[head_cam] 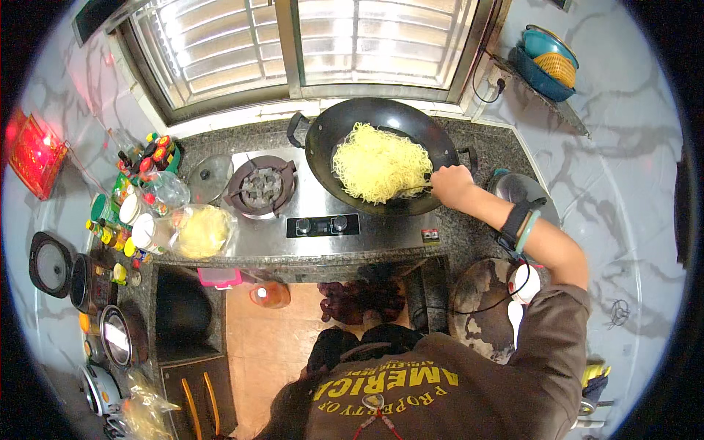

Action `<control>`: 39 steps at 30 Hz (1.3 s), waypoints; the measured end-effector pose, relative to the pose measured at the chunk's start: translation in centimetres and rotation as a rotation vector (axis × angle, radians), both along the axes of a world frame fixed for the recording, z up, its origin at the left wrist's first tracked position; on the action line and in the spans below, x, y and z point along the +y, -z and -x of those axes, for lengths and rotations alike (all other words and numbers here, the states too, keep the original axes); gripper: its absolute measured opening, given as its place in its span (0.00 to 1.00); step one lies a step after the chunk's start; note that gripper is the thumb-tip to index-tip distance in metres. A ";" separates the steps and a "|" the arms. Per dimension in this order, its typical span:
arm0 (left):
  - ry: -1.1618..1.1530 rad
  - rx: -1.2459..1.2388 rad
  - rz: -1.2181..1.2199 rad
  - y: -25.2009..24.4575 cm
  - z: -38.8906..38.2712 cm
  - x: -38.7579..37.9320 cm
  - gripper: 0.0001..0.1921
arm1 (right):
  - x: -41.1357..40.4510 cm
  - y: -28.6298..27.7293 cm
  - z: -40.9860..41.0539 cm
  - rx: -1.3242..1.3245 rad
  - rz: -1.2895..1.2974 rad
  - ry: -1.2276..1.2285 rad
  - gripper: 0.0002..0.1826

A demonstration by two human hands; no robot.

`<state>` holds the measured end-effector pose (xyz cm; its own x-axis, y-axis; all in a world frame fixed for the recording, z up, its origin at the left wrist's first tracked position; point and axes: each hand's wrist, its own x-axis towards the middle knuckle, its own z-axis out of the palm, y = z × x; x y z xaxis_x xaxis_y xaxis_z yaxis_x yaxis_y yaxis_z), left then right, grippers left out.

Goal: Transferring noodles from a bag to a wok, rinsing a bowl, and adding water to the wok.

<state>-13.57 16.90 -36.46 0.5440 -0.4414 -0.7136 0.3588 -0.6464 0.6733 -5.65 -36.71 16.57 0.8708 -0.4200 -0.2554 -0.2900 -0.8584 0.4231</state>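
Observation:
My right hand [452, 187] is closed around the handle of a metal utensil whose far end lies in pale yellow noodles [379, 162]. The noodles are heaped in a large black wok [330, 132] with two loop handles, standing on the right burner of a steel gas stove [264, 239]. What kind of utensil it is, I cannot tell, as the noodles hide its end. The left burner [261, 186] holds no pan. A clear plastic bag of pale noodles [202, 231] rests at the stove's left front edge. My left hand is out of view.
Sauce bottles [160, 153], white tubs [144, 232] and a glass lid [210, 177] crowd the left counter. At the right are a silvery lid [514, 187], a stained round board [478, 313], a white bowl [525, 283] and a white spoon [515, 319]. Baskets [555, 69] sit on a corner shelf.

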 end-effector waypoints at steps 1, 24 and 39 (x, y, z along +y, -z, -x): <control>0.003 -0.011 0.020 1.9 -0.1 0.6 0.16 | -0.2 0.2 -0.1 -0.011 0.020 -0.031 0.14; 0.257 -0.074 -0.343 -12.2 -7.6 -4.1 0.18 | -4.8 -8.2 7.0 -0.212 0.165 -0.153 0.17; 0.034 0.033 -0.237 -7.7 -5.6 1.6 0.19 | -3.3 -3.0 2.4 -0.273 0.170 -0.091 0.16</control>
